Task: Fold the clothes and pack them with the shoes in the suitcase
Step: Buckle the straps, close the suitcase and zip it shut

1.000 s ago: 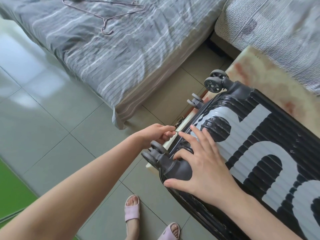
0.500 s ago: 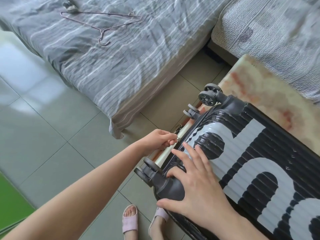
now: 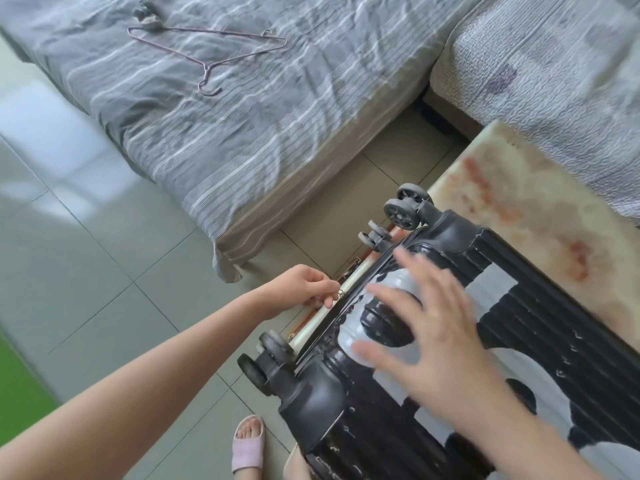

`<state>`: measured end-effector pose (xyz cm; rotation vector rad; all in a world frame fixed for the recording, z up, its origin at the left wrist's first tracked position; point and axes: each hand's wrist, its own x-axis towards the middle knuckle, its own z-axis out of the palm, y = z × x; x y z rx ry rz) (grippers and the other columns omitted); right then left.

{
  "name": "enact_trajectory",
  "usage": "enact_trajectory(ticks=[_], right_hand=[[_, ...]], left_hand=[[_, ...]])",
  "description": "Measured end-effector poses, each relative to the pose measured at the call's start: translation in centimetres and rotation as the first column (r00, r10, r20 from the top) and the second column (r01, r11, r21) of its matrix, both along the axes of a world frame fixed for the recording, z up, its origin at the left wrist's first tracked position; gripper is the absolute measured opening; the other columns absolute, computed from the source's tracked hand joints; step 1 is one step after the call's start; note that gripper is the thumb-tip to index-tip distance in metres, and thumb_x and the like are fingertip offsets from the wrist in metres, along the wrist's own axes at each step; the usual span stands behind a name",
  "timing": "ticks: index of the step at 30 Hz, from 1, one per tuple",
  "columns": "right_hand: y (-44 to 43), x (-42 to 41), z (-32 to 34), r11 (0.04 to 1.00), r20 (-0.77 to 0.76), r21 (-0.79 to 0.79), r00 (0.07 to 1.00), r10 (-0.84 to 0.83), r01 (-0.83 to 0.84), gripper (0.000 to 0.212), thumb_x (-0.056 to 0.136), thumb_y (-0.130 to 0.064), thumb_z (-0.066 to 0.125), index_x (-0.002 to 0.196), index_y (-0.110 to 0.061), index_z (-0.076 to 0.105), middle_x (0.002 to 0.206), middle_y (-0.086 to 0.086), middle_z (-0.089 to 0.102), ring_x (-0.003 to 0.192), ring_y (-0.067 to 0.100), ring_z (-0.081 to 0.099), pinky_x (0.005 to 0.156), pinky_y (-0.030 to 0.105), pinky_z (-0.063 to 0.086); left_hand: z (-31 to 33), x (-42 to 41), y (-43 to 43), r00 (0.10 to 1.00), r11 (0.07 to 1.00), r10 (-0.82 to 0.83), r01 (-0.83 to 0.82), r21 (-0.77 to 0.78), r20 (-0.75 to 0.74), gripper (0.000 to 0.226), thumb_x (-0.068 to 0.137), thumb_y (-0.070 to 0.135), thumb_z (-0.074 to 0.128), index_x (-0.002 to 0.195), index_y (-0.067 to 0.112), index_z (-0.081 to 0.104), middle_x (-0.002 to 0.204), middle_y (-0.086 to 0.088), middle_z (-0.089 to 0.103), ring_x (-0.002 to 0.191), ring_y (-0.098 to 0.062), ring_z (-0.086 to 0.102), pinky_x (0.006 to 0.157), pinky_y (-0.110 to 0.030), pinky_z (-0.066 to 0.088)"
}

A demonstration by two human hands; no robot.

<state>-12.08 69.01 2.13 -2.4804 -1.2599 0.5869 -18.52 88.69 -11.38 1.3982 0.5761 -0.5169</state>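
A black ribbed suitcase (image 3: 540,306) with large white lettering lies closed on its side on a low marbled table, wheels toward the bed. My left hand (image 3: 301,287) pinches the small metal zipper pull (image 3: 341,295) on the suitcase's wheel-end edge. My right hand (image 3: 426,334) is spread flat over the lid near that edge, fingers apart and blurred, holding nothing. No clothes or shoes are visible outside the case.
A bed with grey striped bedding (image 3: 242,116) fills the upper left, with a wire hanger (image 3: 207,60) and a small dark bundle (image 3: 147,13) on it. A grey textured sofa (image 3: 554,74) sits upper right. The marbled table (image 3: 512,202) bears the case. My slippered foot (image 3: 247,445) stands on tile.
My left hand has drawn the zipper pull farther along the wheel-end edge. My right hand has lifted off the wheel corner and slid up the lid. The view has shifted downward.
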Motion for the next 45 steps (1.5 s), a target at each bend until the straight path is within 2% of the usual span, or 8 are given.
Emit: enact_trajectory(ticks=[2,6,9,12,18,22,35,45], right_hand=[[-0.2,4.0,-0.1,0.993,0.033,-0.025,0.993,-0.113,0.114,0.079,0.071,-0.086,0.032,0.141,-0.049,0.028,0.158,-0.018,-0.007,0.143,0.002,-0.016,0.114,0.030,-0.016],[0.1,10.3,-1.2,0.938,0.086,-0.082,0.940,-0.331,0.338,0.099,0.068,-0.084,0.043,0.150,-0.034,0.018,0.161,-0.005,0.004,0.146,0.020,0.009,0.117,0.044,0.005],[1.5,13.3,-1.9,0.913,0.003,-0.200,0.932,-0.361,0.355,0.096,0.064,-0.087,0.045,0.142,-0.032,0.037,0.149,-0.003,0.040,0.138,0.023,0.034,0.113,0.045,0.025],[3.0,14.4,-1.9,0.921,-0.118,-0.226,0.930,-0.348,0.316,0.064,0.068,-0.074,0.062,0.117,-0.032,0.060,0.112,-0.007,0.062,0.107,0.017,0.054,0.092,0.036,0.043],[3.5,14.7,-2.6,0.917,-0.136,-0.186,0.915,-0.381,0.354,0.038,0.070,-0.056,0.072,0.096,-0.031,0.060,0.091,-0.012,0.059,0.087,0.013,0.056,0.075,0.032,0.045],[3.2,14.5,-2.6,0.911,-0.138,-0.195,0.910,-0.392,0.363,0.035,0.072,-0.061,0.067,0.091,-0.033,0.059,0.084,-0.017,0.061,0.083,0.012,0.060,0.073,0.033,0.048],[3.2,14.2,-1.8,0.918,-0.061,-0.099,0.919,-0.390,0.383,0.035,0.073,-0.053,0.071,0.103,-0.035,0.069,0.089,-0.017,0.063,0.093,0.012,0.059,0.072,0.027,0.040],[2.7,14.6,-1.8,0.923,-0.085,-0.063,0.920,-0.384,0.380,0.037,0.072,-0.053,0.073,0.103,-0.034,0.070,0.092,-0.014,0.068,0.092,0.011,0.061,0.072,0.028,0.044]], left_hand=[[-0.1,0.1,-0.1,1.000,0.999,0.016,-0.017,-0.033,-0.024,0.027,0.094,0.027,0.057,0.070,0.016,0.062,0.063,0.005,0.060,0.058,-0.007,0.043,0.068,-0.017,0.043],[-0.3,1.1,-0.4,0.998,0.997,0.057,-0.058,-0.043,-0.042,0.024,0.094,0.026,0.056,0.076,0.012,0.064,0.064,0.004,0.056,0.058,-0.008,0.040,0.068,-0.022,0.038],[0.0,2.0,-0.3,0.998,0.999,0.044,-0.044,0.000,-0.051,0.025,0.094,0.025,0.057,0.073,0.014,0.064,0.062,0.004,0.058,0.059,-0.007,0.044,0.067,-0.018,0.041],[0.1,2.7,0.1,0.999,0.999,-0.017,0.019,0.043,-0.042,0.026,0.094,0.027,0.058,0.070,0.017,0.063,0.063,0.004,0.061,0.067,-0.011,0.049,0.072,-0.020,0.045],[1.0,3.6,0.2,0.982,0.955,-0.171,0.185,0.231,-0.077,0.027,0.092,0.036,0.060,0.071,0.018,0.063,0.066,0.008,0.068,0.055,-0.002,0.054,0.055,-0.016,0.040],[1.0,3.2,0.8,0.953,0.956,-0.203,0.242,0.165,-0.223,0.036,0.091,0.045,0.057,0.068,0.018,0.059,0.056,0.010,0.054,0.046,-0.003,0.043,0.051,-0.016,0.035],[-0.4,4.4,-1.5,0.980,0.985,0.156,-0.144,0.099,-0.122,0.037,0.098,0.026,0.049,0.063,0.013,0.053,0.050,0.004,0.039,0.047,-0.011,0.032,0.050,-0.017,0.032],[0.1,10.9,-2.0,0.976,0.969,0.218,-0.214,0.124,-0.023,0.036,0.097,0.025,0.052,0.065,0.010,0.056,0.043,0.010,0.048,0.048,-0.010,0.039,0.051,-0.017,0.039]])
